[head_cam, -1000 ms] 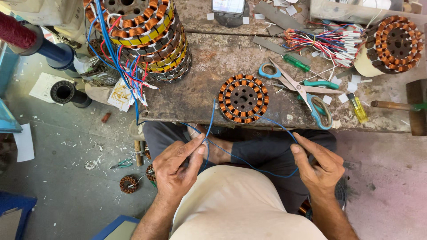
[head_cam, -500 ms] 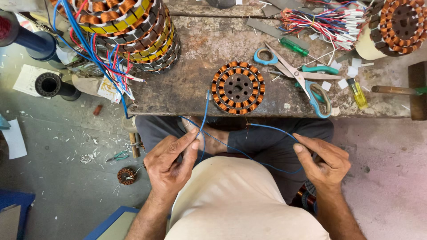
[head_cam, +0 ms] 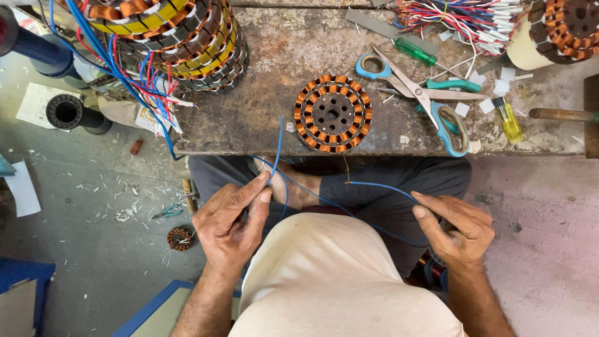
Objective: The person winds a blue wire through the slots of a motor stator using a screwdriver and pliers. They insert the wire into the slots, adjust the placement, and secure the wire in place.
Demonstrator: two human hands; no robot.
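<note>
My left hand pinches a thin blue wire between thumb and fingers, over my lap. My right hand holds the same blue wire further along, where it loops across my grey trousers. The wire's free end rises onto the low worn bench. Just beyond it on the bench lies a round stator wound with copper coils, flat and untouched.
A tall stack of wound stators with blue and red leads stands at the bench's left. Scissors, a green screwdriver, a yellow tube and a wire bundle lie right. A small coil lies on the floor.
Both hands kept hold of the blue wire, and the left has slid along it. The view has shifted closer, so the bench and stator sit larger and higher.
</note>
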